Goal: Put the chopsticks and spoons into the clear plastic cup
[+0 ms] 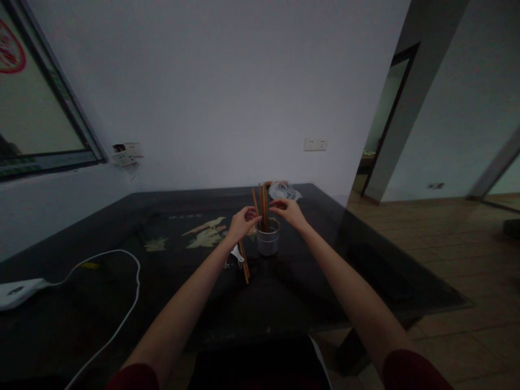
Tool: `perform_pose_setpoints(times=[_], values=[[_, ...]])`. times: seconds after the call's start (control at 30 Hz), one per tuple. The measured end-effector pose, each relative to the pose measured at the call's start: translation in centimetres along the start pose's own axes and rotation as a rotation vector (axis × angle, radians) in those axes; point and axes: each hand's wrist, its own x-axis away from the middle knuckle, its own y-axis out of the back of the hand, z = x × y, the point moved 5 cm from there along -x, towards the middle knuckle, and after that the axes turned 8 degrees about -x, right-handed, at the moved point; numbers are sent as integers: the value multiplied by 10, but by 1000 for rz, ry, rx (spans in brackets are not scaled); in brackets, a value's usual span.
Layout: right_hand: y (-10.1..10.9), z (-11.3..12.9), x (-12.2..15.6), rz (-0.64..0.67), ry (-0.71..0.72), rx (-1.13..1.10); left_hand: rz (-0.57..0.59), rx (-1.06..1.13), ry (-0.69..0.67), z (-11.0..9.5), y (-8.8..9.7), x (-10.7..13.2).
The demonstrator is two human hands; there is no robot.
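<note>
One left hand (242, 221) and one right hand (289, 211) are flanking chopsticks (264, 210) standing in a metal cup (268, 244) on the desk (300, 295), the cup's wall apparently keeping them from toppling. Both hands' fingers are curling narrowly beside the chopsticks; whether they are gripping any cannot be told.

Slender brown wooden chopsticks (264, 211) are standing near-upright, slightly fanned, in a grey cylindrical metal cup (268, 245); loose brown chopsticks (244, 264) are lying at the cup's eight o'clock.
</note>
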Motion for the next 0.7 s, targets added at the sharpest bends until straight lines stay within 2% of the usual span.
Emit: perform_pose_setpoints(times=[0.17, 0.27, 0.53, 0.7], values=[[19, 12, 29, -133, 42, -41, 0, 54, 31, 7, 19, 16], [23, 13, 40, -178, 68, -41, 1, 50, 65, 8, 24, 23], [0, -7, 23, -78, 42, 37, -3, 49, -1, -17, 8, 24], [-3, -9, 15, -23, 34, 104, -11, -21, -61, -33, 19, 36]])
